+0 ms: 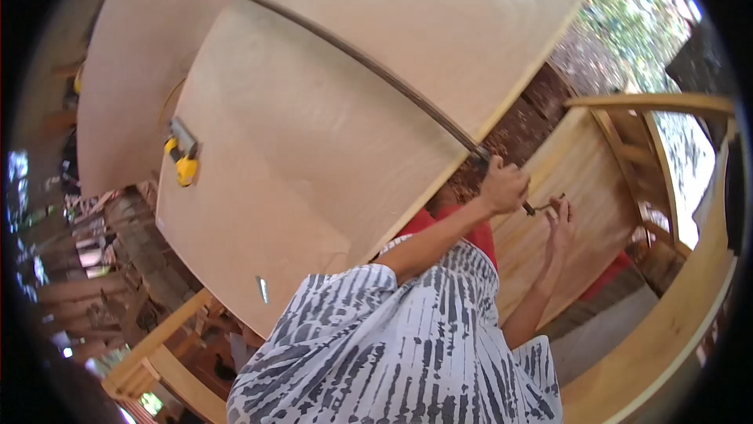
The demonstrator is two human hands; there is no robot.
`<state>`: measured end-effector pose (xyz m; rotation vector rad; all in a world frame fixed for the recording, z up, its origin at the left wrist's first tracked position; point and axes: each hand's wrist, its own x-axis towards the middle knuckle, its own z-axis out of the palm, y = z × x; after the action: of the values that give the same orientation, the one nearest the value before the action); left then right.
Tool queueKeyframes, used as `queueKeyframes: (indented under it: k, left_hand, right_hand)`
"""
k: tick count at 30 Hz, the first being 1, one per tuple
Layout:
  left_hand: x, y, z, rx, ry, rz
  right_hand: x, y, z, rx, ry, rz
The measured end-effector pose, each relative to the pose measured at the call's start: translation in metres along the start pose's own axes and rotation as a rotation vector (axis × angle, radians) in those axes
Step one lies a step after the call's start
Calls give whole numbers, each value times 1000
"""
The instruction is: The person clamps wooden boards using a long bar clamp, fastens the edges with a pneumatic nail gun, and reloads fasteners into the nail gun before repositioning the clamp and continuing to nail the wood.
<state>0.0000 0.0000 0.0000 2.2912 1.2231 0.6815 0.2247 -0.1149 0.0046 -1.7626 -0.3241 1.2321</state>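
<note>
A long dark bar clamp (353, 54) lies diagonally across a pale plywood sheet (259, 165). Its far end reaches past the sheet's far left side. My left hand (503, 185) is closed around the clamp near the sheet's close right edge, by the screw end. Beyond that fist, a thin crank handle (541, 207) sticks out to the right. The fingers of my right hand (562, 218) are bent and pinch the outer end of this crank. My left palm side is hidden.
A yellow and grey power nailer (184, 159) lies on the sheet's left part, near a small shiny strip (262, 289). Another large panel (141, 87) stands behind. To the right are a wooden panel (584, 189) and a wooden frame (651, 102); a timber stand (161, 353) is lower left.
</note>
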Motion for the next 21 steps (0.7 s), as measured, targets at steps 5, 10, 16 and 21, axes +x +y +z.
queueKeyframes:
  k: [5,10,16,21]
  left_hand:
    - [21,-52,-24,36,75,68]
    - [20,-15,-23,-72,5,-14]
    - [23,-12,-23,-70,45,-4]
    - [21,-12,-24,-75,43,-10]
  right_hand:
    - [59,24,84,-450,-163,-252]
    - [60,112,28,307,-295,134]
    - [10,117,49,-120,-92,-6]
    - [-44,99,48,-420,-95,78]
